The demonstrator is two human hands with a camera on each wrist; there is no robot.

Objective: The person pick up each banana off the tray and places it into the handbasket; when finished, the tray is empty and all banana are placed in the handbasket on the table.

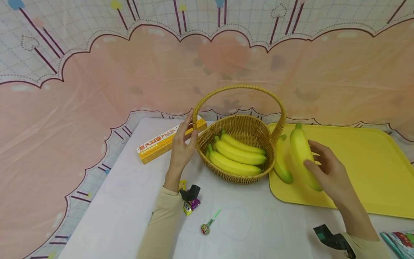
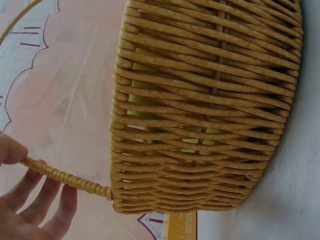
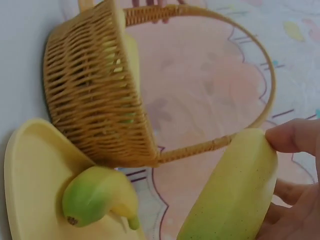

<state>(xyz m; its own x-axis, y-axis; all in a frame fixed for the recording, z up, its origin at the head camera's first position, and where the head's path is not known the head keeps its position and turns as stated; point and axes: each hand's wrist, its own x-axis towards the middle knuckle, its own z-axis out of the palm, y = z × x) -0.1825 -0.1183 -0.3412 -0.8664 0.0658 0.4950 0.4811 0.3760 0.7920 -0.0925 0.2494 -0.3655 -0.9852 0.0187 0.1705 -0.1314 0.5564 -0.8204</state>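
Several yellow bananas (image 1: 239, 153) lie in a woven wicker basket (image 1: 237, 179) with a tall arched handle. My left hand (image 1: 183, 147) holds the left side of that handle, thumb on one side and fingers on the other, as the left wrist view (image 2: 37, 200) also shows. In my right hand (image 1: 328, 171) a banana (image 1: 302, 156) is pinched between thumb and fingers, raised over the yellow tray (image 1: 362, 169). Another banana (image 1: 282, 162) with a green tip rests on the tray's left end, beside the basket; it shows in the right wrist view too.
An orange and white pasta box (image 1: 158, 145) lies behind my left hand. Closer in are a lollipop (image 1: 207, 227) with a green stick and small candy packets (image 1: 191, 205), partly hidden by my left wrist. A colourful packet (image 1: 399, 242) sits at the right front edge.
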